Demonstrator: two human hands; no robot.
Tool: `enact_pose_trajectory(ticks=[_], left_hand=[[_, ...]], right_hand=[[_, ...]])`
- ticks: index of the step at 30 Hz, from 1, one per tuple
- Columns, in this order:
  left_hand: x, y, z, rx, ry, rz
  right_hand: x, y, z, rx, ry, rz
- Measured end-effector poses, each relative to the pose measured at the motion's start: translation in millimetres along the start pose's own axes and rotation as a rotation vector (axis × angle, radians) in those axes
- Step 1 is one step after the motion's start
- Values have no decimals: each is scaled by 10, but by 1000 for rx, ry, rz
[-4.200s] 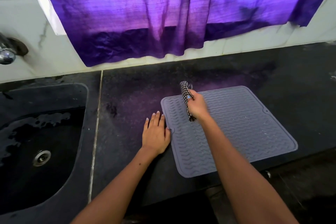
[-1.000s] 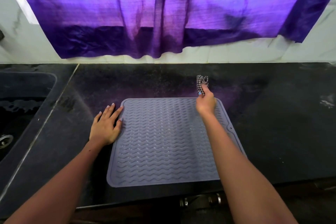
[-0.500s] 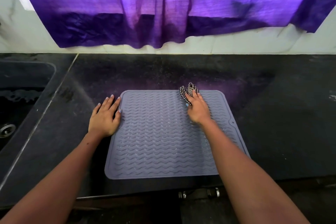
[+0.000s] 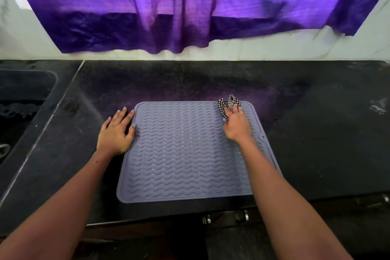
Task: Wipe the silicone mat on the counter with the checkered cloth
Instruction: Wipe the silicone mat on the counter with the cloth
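A grey silicone mat [image 4: 181, 154] with wavy ridges lies flat on the black counter [image 4: 316, 133]. My right hand [image 4: 236, 126] presses a bunched black-and-white checkered cloth [image 4: 229, 103] onto the mat's far right corner, with my fingers on top of the cloth and partly hiding it. My left hand [image 4: 116, 133] lies flat on the counter, fingers straight, touching the mat's left edge near the far left corner.
A dark sink [image 4: 19, 112] is set into the counter at the left, with its drain at the frame's edge. A purple curtain [image 4: 190, 6] hangs over the white wall behind. The counter's front edge runs just below the mat.
My right hand has slid the cloth to the right along the mat's far edge, reaching the far right corner. My left hand has stayed at the mat's left edge.
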State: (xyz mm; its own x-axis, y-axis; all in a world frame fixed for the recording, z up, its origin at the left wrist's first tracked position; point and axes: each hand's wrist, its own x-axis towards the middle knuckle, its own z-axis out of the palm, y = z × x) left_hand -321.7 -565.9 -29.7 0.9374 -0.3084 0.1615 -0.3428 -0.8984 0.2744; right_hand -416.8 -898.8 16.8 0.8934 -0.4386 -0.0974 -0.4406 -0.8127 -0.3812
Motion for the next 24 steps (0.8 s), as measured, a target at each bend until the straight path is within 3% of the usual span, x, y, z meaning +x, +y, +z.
enact_pose_trajectory(ticks=[3,8,10,13,14,16,18,22,24], left_hand=[[-9,16,11,4,4,-7],[-4,24,2,5,8,-9],[-13,25,-3,7,9,-10],[-4,15,-15,2,6,-3],[-4,10,-16,1,2,0],[5,9,-13,3,2,3],[3,-1,-9,-2,-5,7],[-1,-3,-6,-11,11,11],[5,-6,-5,-12,14,11]], right_hand=[[29,41,79,-112,15,-17],[55,114,-2,80,6,-39],[112,147,-33,367,24,23],[212,179,-223,1072,156,282],[209,212,-296,1113,242,360],[139,240,-377,826,371,386],[-32,247,-331,460,395,255],[-231,265,61,-70,173,35],[-180,316,100,-131,121,21]])
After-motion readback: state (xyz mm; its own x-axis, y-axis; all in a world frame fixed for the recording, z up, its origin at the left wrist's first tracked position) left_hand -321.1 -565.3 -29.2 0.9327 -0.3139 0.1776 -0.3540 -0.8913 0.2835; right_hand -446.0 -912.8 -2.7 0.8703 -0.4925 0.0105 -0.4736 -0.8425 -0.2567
